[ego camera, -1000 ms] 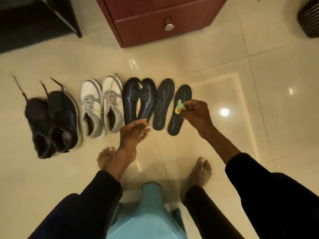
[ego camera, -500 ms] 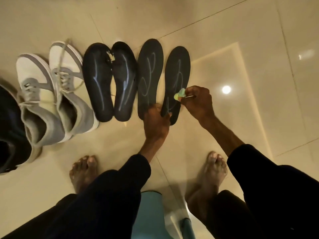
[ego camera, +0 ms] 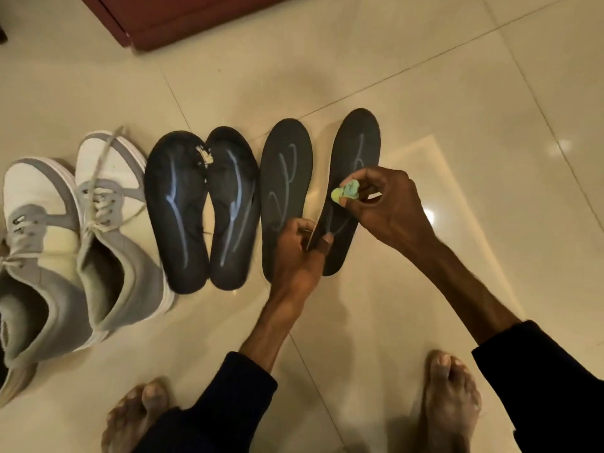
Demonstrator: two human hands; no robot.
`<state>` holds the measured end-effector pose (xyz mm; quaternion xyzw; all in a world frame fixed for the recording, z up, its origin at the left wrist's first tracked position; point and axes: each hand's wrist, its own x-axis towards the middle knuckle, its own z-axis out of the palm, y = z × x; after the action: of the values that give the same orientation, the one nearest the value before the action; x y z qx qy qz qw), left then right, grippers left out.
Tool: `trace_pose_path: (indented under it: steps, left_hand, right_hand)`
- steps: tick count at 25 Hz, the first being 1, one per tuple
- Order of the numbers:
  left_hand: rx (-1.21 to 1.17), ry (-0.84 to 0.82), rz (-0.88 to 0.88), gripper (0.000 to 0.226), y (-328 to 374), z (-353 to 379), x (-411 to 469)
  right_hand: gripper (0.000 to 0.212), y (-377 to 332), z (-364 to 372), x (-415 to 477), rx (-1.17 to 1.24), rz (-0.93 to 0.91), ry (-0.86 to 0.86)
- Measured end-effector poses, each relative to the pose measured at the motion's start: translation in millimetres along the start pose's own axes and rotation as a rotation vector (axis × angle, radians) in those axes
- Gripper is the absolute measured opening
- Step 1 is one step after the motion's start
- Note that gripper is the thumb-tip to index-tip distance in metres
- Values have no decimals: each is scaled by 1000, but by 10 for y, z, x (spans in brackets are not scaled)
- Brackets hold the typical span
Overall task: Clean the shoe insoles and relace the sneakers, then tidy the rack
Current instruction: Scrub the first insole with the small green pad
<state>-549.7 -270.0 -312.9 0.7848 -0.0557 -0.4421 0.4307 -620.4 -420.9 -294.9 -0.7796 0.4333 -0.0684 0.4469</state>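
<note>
The left hand (ego camera: 299, 246) pinches the near edge of the rightmost insole (ego camera: 356, 142), tipping it up off the tiled floor (ego camera: 425, 76) — the right hand (ego camera: 389, 204) grasps a small green wad (ego camera: 346, 192) over its middle. Three other insoles (ego camera: 286, 178) lie flat just left, beside grey-white sneakers (ego camera: 108, 230).
</note>
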Motion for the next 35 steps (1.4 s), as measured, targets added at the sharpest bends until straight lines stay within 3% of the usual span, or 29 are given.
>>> trace_pose_path:
  steps: [4, 8, 13, 18, 20, 24, 27, 31, 35]
  left_hand:
    - [-246, -116, 81, 17, 306, -262, 188]
    - [-542, -346, 147, 25, 733, -414, 213]
    - [-626, -446, 232, 33, 1249, -618, -43]
    - [-673, -487, 252, 70, 1728, -872, -645]
    - [-717, -452, 243, 64, 1911, -1006, -987]
    - [-933, -447, 100, 49, 2156, -1220, -1386]
    - [-1017, -483, 107, 39, 2264, -1371, -1794]
    - [-971, -502, 145, 34, 2270, -1513, -2118]
    - [-970, -484, 103, 51, 2176, -1599, -2444]
  right_hand:
    - [25, -392, -212, 134, 42, -121, -2]
    - [26, -842, -491, 230, 67, -261, 5]
    - [20, -1397, -836, 112, 15, -380, 37]
    - [36, -2004, -1172, -407, -216, -514, 80]
    - [35, -2289, -1306, -692, -322, -605, 90]
    - [11, -2780, -1437, -945, -570, -752, 172]
    - [21, -2995, -1416, -1259, -739, -847, 242]
    - [17, -2952, -1316, -1600, -544, -881, 272]
    - [17, -2981, -1286, -1966, -370, -902, 187]
